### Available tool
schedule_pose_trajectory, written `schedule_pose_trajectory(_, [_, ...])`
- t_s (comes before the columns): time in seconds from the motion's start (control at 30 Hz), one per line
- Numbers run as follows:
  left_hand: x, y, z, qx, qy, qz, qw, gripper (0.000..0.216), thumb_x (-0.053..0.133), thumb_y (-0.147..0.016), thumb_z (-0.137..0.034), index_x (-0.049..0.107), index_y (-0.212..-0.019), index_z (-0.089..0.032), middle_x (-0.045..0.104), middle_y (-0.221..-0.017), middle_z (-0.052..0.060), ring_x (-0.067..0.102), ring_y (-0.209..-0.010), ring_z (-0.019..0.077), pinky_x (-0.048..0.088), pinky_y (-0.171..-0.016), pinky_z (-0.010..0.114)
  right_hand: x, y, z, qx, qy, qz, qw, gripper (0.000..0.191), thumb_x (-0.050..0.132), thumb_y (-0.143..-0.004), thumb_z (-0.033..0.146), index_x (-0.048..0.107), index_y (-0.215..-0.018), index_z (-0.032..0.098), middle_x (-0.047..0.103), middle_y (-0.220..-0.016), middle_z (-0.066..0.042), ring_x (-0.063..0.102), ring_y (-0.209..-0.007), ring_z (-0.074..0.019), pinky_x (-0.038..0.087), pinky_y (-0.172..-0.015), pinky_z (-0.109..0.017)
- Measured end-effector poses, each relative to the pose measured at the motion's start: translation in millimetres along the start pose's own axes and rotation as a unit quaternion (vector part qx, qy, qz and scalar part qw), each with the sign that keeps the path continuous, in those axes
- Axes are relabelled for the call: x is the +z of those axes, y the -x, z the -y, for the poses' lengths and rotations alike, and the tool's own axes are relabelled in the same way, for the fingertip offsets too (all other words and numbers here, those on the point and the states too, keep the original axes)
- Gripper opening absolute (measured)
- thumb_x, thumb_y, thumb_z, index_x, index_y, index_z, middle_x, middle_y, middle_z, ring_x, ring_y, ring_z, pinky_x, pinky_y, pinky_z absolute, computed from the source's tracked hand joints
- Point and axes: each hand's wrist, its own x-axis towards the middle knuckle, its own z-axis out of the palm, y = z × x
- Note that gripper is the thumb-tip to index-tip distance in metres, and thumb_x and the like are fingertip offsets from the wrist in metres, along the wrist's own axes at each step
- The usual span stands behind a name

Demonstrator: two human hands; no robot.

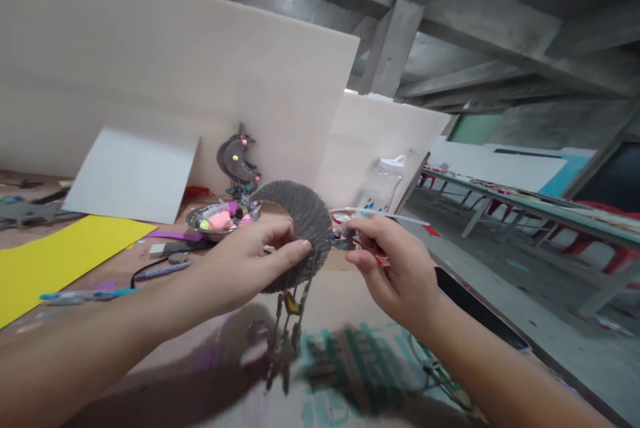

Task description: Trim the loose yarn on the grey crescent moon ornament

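The left hand holds a grey crescent, the right hand a greyish piece.

Crescent w/ ribbed, matt surf.

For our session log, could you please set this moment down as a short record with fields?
left hand: holds the gray crescent
right hand: pinches a small gray piece by the crescent's edge
below crescent: hanging strands, a yellow piece among them
behind hands: metal bowl of colorful pieces, second gray crescent, clear bottle
far left: yellow sheet
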Motion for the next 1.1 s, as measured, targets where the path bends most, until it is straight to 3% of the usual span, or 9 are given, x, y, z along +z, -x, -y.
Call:
schedule_pose_trajectory(0.13, [1,4,-5,0.013,-0.082,-0.008,0.997,0.034,0.049,-0.085,-0.041,0.049,-0.062,-0.016,0.045,-0.062,-0.004,0.043,-0.056,0.0091,0.032,-0.047,0.018,-9,-7,2,-0.020,0.056,0.018,0.998,0.021,0.051,-0.089,0.031,0.057,-0.100,0.015,0.062,-0.078,-0.006,0.057,-0.072,-0.0155,0.043,-0.065,-0.027])
schedule_pose_trajectory(0.37, [2,4,-11,0.011,-0.051,0.011,0.999,0.029,0.047,-0.085,-0.031,0.046,-0.060,-0.016,0.039,-0.059,-0.005,0.039,-0.053,0.0072,0.029,-0.046,0.017,-14,-7,0,-0.056,0.100,0.042,0.993,0.018,0.052,-0.088,0.029,0.059,-0.098,0.015,0.066,-0.087,-0.008,0.058,-0.077,-0.0169,0.044,-0.070,-0.029])
schedule_pose_trajectory(0.53, [3,5,-14,-0.010,-0.032,0.016,0.999,0.028,0.047,-0.085,-0.032,0.046,-0.062,-0.016,0.037,-0.059,-0.006,0.037,-0.052,0.0065,0.028,-0.044,0.017,-13,-7,-5,-0.099,0.135,0.050,0.985,0.019,0.051,-0.088,0.030,0.060,-0.095,0.015,0.065,-0.079,-0.007,0.056,-0.071,-0.0165,0.042,-0.065,-0.028])
schedule_pose_trajectory(0.87, [-1,6,-22,0.052,-0.162,-0.012,0.985,0.029,0.047,-0.084,-0.028,0.044,-0.057,-0.016,0.041,-0.057,-0.005,0.042,-0.056,0.0085,0.031,-0.051,0.019,-14,-9,-9,-0.099,0.147,0.055,0.983,0.019,0.051,-0.089,0.031,0.060,-0.095,0.016,0.065,-0.077,-0.007,0.058,-0.071,-0.0157,0.040,-0.060,-0.026])
schedule_pose_trajectory(1.1, [0,10,-26,0.034,-0.181,-0.009,0.983,0.028,0.047,-0.083,-0.029,0.049,-0.058,-0.016,0.044,-0.056,-0.005,0.044,-0.057,0.0099,0.032,-0.052,0.021,-16,-11,-8,-0.112,0.150,0.069,0.980,0.016,0.050,-0.089,0.029,0.060,-0.093,0.017,0.064,-0.073,-0.005,0.058,-0.071,-0.0160,0.041,-0.062,-0.027])
